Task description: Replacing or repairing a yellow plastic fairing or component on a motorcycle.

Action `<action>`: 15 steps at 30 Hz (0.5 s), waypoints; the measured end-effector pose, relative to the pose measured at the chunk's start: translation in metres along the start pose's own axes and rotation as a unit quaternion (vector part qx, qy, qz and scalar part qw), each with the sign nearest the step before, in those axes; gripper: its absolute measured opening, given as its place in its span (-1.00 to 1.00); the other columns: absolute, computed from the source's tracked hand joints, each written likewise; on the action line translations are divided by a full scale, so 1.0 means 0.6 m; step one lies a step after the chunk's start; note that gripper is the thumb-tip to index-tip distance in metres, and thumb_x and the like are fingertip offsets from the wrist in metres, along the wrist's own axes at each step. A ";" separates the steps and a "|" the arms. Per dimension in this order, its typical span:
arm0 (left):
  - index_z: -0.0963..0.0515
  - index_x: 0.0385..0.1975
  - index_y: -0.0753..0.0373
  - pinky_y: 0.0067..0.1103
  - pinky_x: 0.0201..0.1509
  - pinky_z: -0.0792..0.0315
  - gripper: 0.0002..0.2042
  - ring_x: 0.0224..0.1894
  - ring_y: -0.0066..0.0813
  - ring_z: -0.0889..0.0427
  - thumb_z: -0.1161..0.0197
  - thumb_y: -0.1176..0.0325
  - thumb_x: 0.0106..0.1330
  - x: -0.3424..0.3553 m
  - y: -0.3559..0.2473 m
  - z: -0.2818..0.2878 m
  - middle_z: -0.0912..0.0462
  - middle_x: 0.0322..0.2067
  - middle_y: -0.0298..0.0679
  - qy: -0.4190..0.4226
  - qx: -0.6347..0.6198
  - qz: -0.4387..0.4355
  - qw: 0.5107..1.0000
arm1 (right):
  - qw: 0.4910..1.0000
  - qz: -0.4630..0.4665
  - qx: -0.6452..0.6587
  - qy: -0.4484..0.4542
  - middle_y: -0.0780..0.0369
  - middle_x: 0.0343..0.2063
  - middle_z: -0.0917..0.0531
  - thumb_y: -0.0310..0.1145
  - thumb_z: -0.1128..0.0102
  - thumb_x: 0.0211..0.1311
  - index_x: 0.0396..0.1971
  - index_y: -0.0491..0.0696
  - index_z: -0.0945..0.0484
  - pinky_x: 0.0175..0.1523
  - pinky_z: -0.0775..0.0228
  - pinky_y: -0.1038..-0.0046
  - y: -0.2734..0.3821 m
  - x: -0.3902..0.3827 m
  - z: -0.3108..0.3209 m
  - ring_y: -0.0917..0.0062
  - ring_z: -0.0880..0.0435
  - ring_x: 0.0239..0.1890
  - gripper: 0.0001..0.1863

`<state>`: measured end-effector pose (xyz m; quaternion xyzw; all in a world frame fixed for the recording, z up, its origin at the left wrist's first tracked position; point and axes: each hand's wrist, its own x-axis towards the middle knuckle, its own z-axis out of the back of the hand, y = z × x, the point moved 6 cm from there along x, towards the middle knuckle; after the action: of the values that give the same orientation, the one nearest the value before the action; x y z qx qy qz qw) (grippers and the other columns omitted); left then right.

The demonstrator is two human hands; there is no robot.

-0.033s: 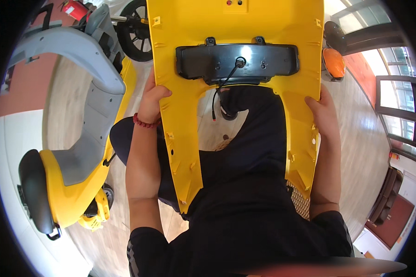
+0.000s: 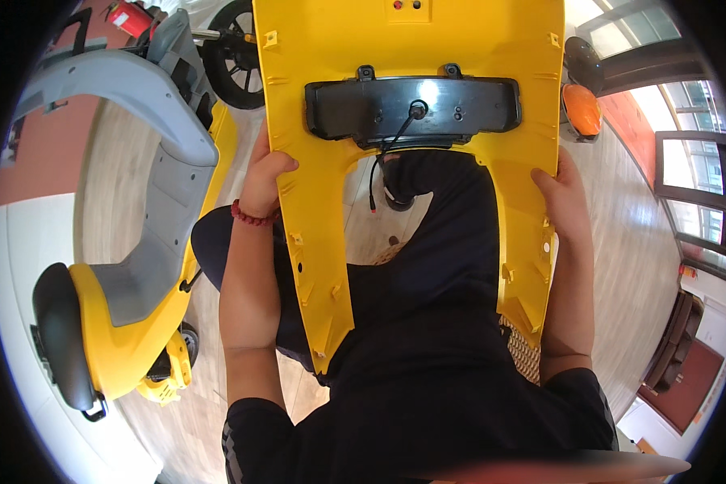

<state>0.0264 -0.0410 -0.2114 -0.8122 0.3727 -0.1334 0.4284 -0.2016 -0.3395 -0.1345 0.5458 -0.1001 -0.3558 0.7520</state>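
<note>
Both my hands hold a large yellow scooter body panel [image 2: 415, 52] by its side edges, its ribbed inner face up toward me. My left hand [image 2: 268, 184] grips the left edge, thumb over the rim; my right hand [image 2: 565, 198] does the same on the right. The fingers behind the panel are hidden. Across the panel's middle sits a black lamp housing [image 2: 355, 105] with two mounting tabs along its top. From its centre hangs a short black cable [image 2: 389, 149] with a reddish tip. Two legs of the panel reach down over my lap, and its top is cut off.
On the left stands a yellow and grey scooter [image 2: 129, 323] with a black seat [image 2: 60, 335]. Its black front wheel [image 2: 235, 56] is near the panel's upper left. A red fire extinguisher [image 2: 129, 18] stands at the far left, an orange rounded object [image 2: 582, 110] at the right, on a wooden floor [image 2: 629, 266].
</note>
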 end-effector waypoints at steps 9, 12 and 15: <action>-0.17 0.26 0.23 -0.45 0.17 -0.35 -0.28 0.13 -0.28 -0.43 0.02 0.54 -0.09 -0.002 0.004 0.002 -0.40 0.10 -0.17 -0.005 0.042 -0.011 0.999 | 0.999 0.005 0.016 -0.032 0.18 -0.20 -0.57 -0.54 0.01 0.14 -0.03 -0.20 -0.39 0.01 -0.35 0.52 -0.018 -0.008 0.008 0.52 -0.55 -0.14 -0.65; -0.16 0.26 0.23 -0.44 0.17 -0.35 -0.28 0.12 -0.28 -0.43 0.02 0.53 -0.09 0.000 0.007 0.000 -0.41 0.09 -0.17 0.007 0.036 -0.003 0.999 | 1.000 0.000 -0.013 -0.027 0.16 -0.20 -0.57 -0.53 0.00 0.15 -0.02 -0.20 -0.38 0.02 -0.35 0.50 -0.018 -0.005 0.008 0.50 -0.55 -0.14 -0.65; -0.15 0.27 0.23 -0.44 0.17 -0.35 -0.28 0.12 -0.29 -0.43 0.02 0.53 -0.08 0.000 0.007 -0.002 -0.41 0.09 -0.17 0.006 0.036 0.000 0.999 | 1.000 -0.007 -0.019 -0.022 0.15 -0.20 -0.56 -0.52 0.00 0.15 -0.02 -0.20 -0.38 0.02 -0.35 0.48 -0.025 -0.002 0.010 0.48 -0.55 -0.14 -0.65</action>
<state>0.0237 -0.0435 -0.2139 -0.7958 0.3701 -0.1521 0.4546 -0.2120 -0.3455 -0.1454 0.5242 -0.1064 -0.3746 0.7573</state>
